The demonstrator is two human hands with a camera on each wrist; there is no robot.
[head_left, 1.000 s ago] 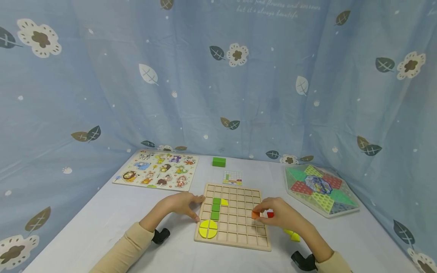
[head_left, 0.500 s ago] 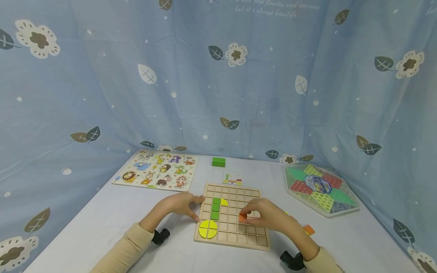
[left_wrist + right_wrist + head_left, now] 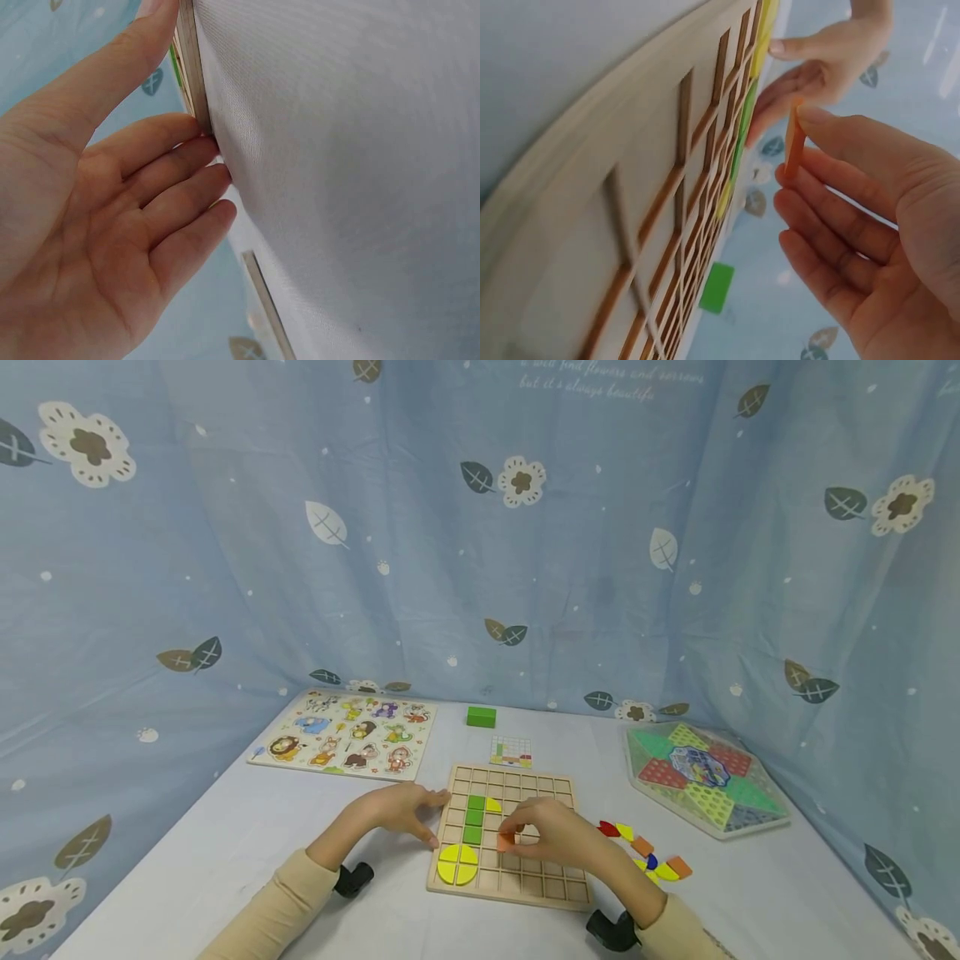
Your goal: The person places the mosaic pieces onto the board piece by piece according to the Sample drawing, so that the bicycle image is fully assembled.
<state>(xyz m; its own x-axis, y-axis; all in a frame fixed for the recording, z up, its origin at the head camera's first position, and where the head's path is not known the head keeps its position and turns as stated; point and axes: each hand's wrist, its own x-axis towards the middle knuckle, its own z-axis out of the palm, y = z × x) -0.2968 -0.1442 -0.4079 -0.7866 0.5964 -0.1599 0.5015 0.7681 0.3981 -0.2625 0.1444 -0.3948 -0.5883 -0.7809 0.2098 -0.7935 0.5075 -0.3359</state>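
A wooden grid board bears several green squares, a yellow circle of quarter pieces and one yellow quarter piece. My right hand pinches an orange piece over the board's middle. The right wrist view shows that orange piece between thumb and fingertips of the right hand, held off the grid. My left hand touches the board's left edge with thumb and fingers. In the left wrist view, fingertips of the left hand rest at the board's edge.
Behind the board lie a small pattern card and a green block. An animal puzzle is at the left, a hexagonal game box at the right. Loose coloured pieces lie right of the board.
My right hand has moved left across the board with the orange piece, and the loose pieces on the right have come into view. The left hand has stayed at the edge.
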